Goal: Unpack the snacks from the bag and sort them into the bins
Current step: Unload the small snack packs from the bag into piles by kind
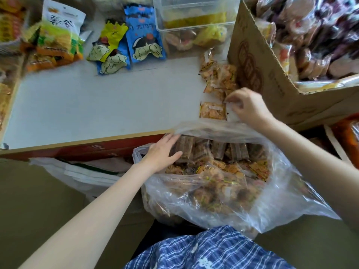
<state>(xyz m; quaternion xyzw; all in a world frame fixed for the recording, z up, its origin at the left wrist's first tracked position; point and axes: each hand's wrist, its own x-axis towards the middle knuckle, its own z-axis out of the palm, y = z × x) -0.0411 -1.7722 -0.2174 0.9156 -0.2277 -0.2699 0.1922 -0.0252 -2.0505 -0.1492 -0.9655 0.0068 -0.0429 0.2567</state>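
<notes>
Clear plastic bag [223,191] sits below you against table [97,103] edge, mouth open upward, stuffed with crinkly snack packets [213,171]. Your left hand [161,154] reaches into mouth, fingers straight, holding nothing; packets lie just right of its fingertips. Your right hand [246,107] pinches small packet [231,113] on table beside flat cracker packet [212,110], near cardboard box [272,78].
</notes>
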